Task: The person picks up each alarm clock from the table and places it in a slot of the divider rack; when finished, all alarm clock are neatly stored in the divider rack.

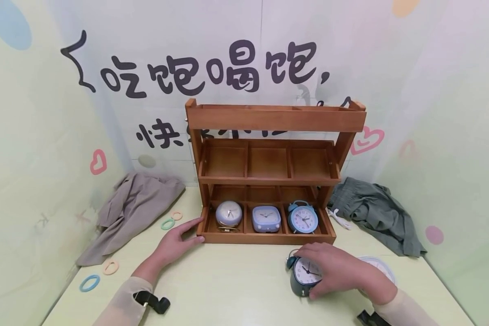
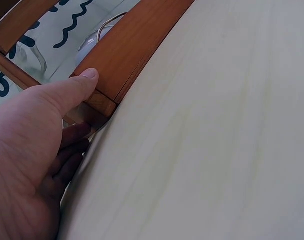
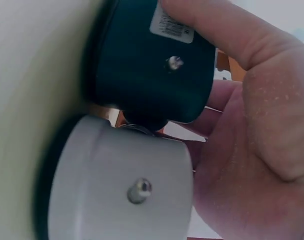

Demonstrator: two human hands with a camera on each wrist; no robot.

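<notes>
My right hand [image 1: 330,269] grips a dark green twin-bell alarm clock [image 1: 303,283] in front of the wooden rack's right end. Its thumb lies against the green casing, by a barcode sticker [image 3: 173,26], in the right wrist view. A pale round clock [image 3: 124,185] stands close beside it there. At the lower left front corner of the wooden rack [image 1: 269,238], my left hand [image 1: 173,246] holds on, thumb on the front board and fingers by the side. Three clocks sit in the bottom tray: a round lavender one [image 1: 229,213], a squarish lavender one [image 1: 266,219] and a blue twin-bell one [image 1: 303,218].
A taupe cloth [image 1: 134,213] lies crumpled at left, a grey-green cloth [image 1: 375,213] at right. Several coloured rings, among them a blue ring [image 1: 89,283], lie on the table's left side. The rack's middle tray [image 1: 269,180] has three compartments.
</notes>
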